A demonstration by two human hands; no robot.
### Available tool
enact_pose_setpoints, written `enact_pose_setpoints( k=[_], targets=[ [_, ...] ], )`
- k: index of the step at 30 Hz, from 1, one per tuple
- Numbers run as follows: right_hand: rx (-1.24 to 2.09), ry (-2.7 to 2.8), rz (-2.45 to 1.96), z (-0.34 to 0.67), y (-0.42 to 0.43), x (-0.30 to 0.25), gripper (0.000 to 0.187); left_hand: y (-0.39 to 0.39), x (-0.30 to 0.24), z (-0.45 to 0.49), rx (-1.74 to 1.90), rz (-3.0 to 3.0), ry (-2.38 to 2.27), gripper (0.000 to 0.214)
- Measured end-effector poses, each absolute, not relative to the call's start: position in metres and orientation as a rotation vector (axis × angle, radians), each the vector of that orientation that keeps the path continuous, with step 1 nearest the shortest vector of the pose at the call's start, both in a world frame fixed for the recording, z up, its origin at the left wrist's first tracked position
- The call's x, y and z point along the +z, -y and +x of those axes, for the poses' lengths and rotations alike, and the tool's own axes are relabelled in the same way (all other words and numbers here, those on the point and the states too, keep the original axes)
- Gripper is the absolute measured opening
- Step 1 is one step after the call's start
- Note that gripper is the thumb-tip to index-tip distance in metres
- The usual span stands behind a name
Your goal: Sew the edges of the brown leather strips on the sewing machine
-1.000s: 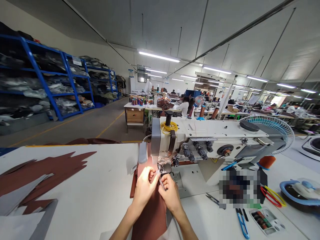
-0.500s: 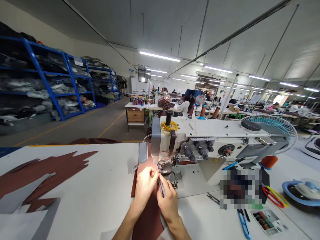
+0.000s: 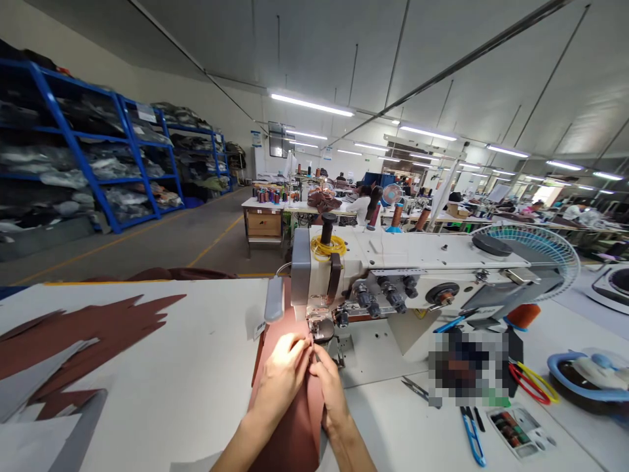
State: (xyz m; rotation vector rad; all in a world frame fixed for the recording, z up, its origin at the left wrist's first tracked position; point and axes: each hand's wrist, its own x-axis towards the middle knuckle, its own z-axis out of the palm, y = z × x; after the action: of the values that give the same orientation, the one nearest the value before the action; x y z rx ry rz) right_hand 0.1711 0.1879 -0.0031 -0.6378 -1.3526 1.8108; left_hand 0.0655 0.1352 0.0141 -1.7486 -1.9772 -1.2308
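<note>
A long piece of reddish-brown leather or fabric (image 3: 287,426) runs under the lit needle area of a white sewing machine (image 3: 383,252). My left hand (image 3: 284,367) lies over it with the fingertips pinched on its edge, just before the presser foot. Close beside it, my right hand (image 3: 330,388) grips the same piece's right edge, which is folded up between thumb and fingers. The fingertips of both hands nearly meet, and the exact contact there is partly hidden. A grey layer shows under the edge by my right wrist.
More brown cut pieces (image 3: 98,334) lie on the left of the table. On the right are scissors (image 3: 417,390), blue thread snips (image 3: 472,436), a bobbin tray (image 3: 515,429) and an orange thread cone (image 3: 523,316). Blue shelves (image 3: 105,157) stand behind on the left.
The brown piece's right edge is now turned up and spread between my hands. A dark slim strip or tool seen in my right hand no longer shows. The view has shifted slightly.
</note>
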Motion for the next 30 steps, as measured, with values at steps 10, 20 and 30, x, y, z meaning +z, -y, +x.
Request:
enact_pose_setpoints(
  k=[10, 20, 30],
  targets=[
    [1.827, 1.327, -0.637, 0.183, -0.198, 0.004, 0.042, -0.151, 0.013, 0.064, -1.140, -1.828, 1.979, 0.028],
    [1.990, 1.237, -0.624, 0.182, -0.209, 0.011, 0.033, -0.153, 0.012, 0.062, -1.092, -1.764, 2.010, 0.029],
    [1.881, 1.221, -0.680, 0.182, -0.205, 0.015, 0.032, -0.154, 0.013, 0.057, -1.180, -1.842, 1.911, 0.029]
  ],
)
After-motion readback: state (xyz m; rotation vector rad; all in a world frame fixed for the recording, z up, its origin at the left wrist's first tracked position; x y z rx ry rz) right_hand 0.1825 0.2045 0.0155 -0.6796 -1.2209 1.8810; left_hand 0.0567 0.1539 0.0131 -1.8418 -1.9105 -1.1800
